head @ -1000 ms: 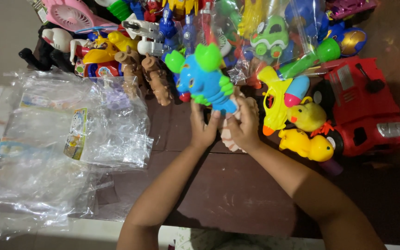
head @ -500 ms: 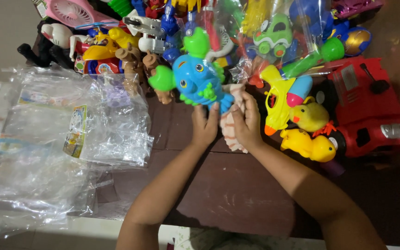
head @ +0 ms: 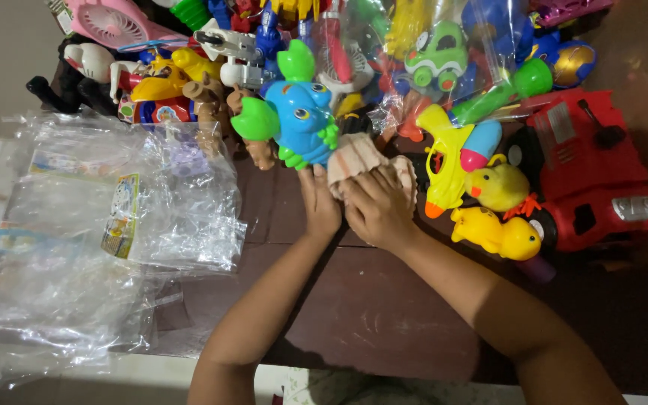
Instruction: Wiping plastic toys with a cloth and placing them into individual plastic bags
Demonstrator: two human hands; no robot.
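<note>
While gripping from below, fingers of the left hand pressed up against the underside of a blue toy fish with green fins, closed on its lower edge. Beside them, right hand wrapped around a crumpled beige cloth, fingers curled tight over it, cloth touching the fish's right flank. Both hands close together, thumbs nearly meeting, above the dark brown counter. Fish held upright and raised just off the counter, near the middle of the view, in front of the toy heap.

Just right of the cloth, a yellow toy plane with a pink and blue nose, lying tilted. Next to it two yellow ducks, one above the other, touching a red toy truck at the right edge. Behind these, a green toy car inside a clear bag, and a green-ended tube lying aslant.

Left of the fish, small brown figures standing in a cluster, then a yellow and red toy and a black and white plush. Farther back, at the top left, a pink handheld fan.

Spread over the left part of the counter, well apart from the hands, a loose pile of clear plastic bags with printed paper inserts, hanging past the counter's near edge
</note>
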